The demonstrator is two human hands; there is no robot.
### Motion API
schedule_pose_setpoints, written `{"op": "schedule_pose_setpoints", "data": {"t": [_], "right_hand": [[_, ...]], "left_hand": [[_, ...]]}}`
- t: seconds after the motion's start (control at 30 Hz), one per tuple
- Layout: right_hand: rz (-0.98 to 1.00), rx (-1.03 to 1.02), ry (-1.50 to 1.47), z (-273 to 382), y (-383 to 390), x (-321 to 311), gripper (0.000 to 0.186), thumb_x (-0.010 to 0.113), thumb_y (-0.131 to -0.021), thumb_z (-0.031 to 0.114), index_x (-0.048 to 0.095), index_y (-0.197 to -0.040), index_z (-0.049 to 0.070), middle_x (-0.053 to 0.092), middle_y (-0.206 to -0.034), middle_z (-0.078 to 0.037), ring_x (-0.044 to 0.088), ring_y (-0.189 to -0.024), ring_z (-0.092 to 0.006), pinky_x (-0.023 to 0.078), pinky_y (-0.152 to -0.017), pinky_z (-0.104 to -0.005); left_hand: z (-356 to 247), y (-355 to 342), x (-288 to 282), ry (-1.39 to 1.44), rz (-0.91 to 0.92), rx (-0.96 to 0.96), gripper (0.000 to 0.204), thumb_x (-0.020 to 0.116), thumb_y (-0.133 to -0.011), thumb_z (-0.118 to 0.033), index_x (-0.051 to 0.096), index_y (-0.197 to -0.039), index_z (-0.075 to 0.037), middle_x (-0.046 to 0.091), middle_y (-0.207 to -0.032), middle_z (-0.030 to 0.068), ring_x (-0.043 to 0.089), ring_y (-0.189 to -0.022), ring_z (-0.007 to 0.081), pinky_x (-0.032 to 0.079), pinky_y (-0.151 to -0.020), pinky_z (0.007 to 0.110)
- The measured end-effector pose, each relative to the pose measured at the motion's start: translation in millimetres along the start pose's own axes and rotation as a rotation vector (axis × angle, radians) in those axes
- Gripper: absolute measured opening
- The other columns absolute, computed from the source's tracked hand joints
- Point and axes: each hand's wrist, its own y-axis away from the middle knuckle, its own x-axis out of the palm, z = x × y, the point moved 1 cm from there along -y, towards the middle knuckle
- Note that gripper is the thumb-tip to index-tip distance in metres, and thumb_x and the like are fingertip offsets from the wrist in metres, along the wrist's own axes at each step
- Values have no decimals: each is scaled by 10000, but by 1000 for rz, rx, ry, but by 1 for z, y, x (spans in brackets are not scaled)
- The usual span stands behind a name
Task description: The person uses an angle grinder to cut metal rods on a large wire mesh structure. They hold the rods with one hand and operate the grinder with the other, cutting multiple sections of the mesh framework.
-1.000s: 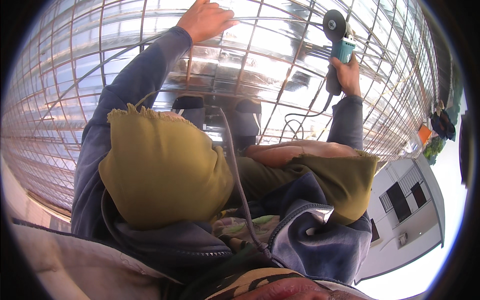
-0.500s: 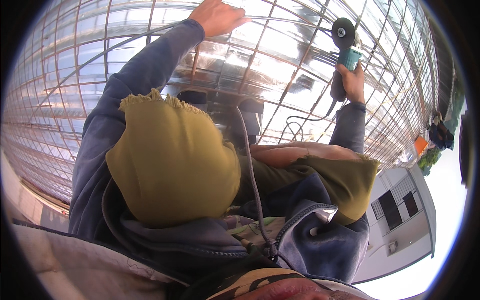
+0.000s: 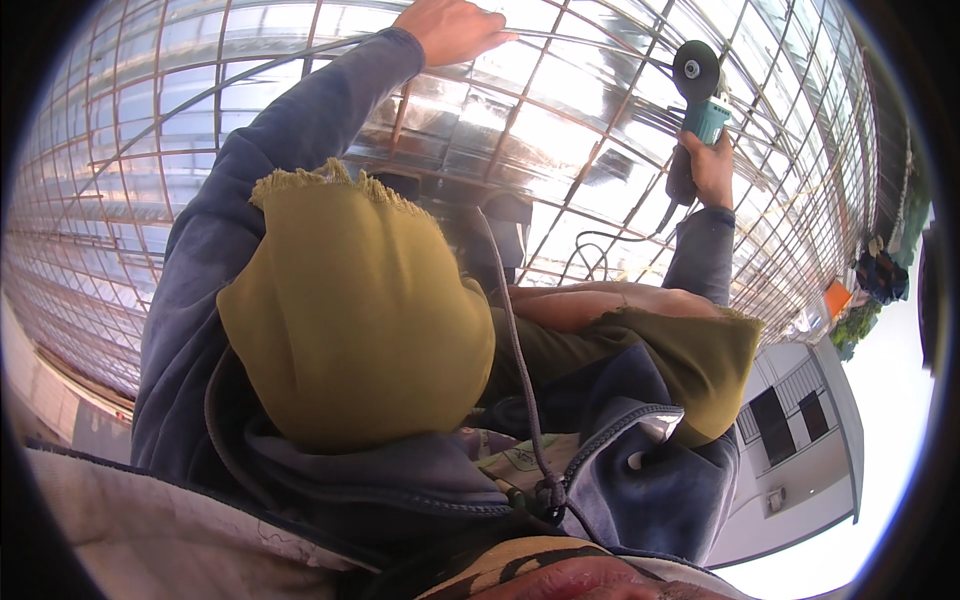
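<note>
At the top, my left hand (image 3: pixel 450 30) is closed around a long thin steel rod (image 3: pixel 560 37). The rod comes out on both sides of the fist, running down to the left and on toward the right. On the right, my right hand (image 3: pixel 712 168) grips the dark handle of an angle grinder (image 3: pixel 708 118) with a teal body. Its round dark cutting disc (image 3: pixel 697 68) points away from me, apart from the left hand. Whether the disc is spinning I cannot tell. A dark power cord (image 3: pixel 622 237) trails from the grinder's near end.
A grid of rusty steel bars (image 3: pixel 520 95) spreads over shiny metal sheeting (image 3: pixel 480 120) beneath me. Several loose rods (image 3: pixel 660 118) lie near the grinder. My bent, bare-kneed legs in olive shorts (image 3: pixel 360 320) fill the middle. A pale building (image 3: pixel 800 430) stands at the lower right.
My left hand has shifted slightly right with the rod still in its grip. The grinder and my right hand have moved a little right and nearer.
</note>
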Motion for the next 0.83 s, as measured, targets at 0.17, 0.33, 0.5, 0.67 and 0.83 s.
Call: {"op": "schedule_pose_setpoints", "data": {"t": [0.17,0.33,0.5,0.67,0.83], "right_hand": [[-2,-8,9,-1,0,1,451,775,-879,118,592,-1249,-65,720,-939,-158,710,-672,-227,599,-602,-371],[8,23,34,4,1,4,438,785,-877,130,620,-1238,-54,735,-973,-141,711,-765,-206,588,-686,-356],[11,-16,19,-11,-2,-1,423,789,-878,128,641,-1233,-48,744,-992,-122,709,-818,-201,580,-746,-353],[19,13,22,-8,0,-1,427,779,-888,119,628,-1255,-39,733,-1000,-119,704,-817,-203,577,-739,-354],[44,10,28,-5,0,2,438,760,-910,120,602,-1292,-25,705,-1031,-113,687,-830,-198,567,-731,-359]], "left_hand": [[1,-1,3,-2,-67,52,393,634,-1006,-333,745,-1320,-123,716,-1364,208,657,-1275,411,486,-1126,578],[5,2,11,-31,-65,51,402,639,-998,-332,745,-1324,-123,715,-1365,215,655,-1281,416,479,-1138,579],[6,3,16,-50,-3,64,426,629,-1000,-342,729,-1355,-129,693,-1411,213,632,-1320,421,455,-1163,589],[7,2,21,-36,98,-24,475,611,-1008,-355,682,-1424,-138,656,-1468,213,592,-1371,428,414,-1202,592],[23,17,37,-90,126,39,590,632,-994,-411,599,-1529,-163,538,-1607,213,492,-1482,426,365,-1251,593]]}}
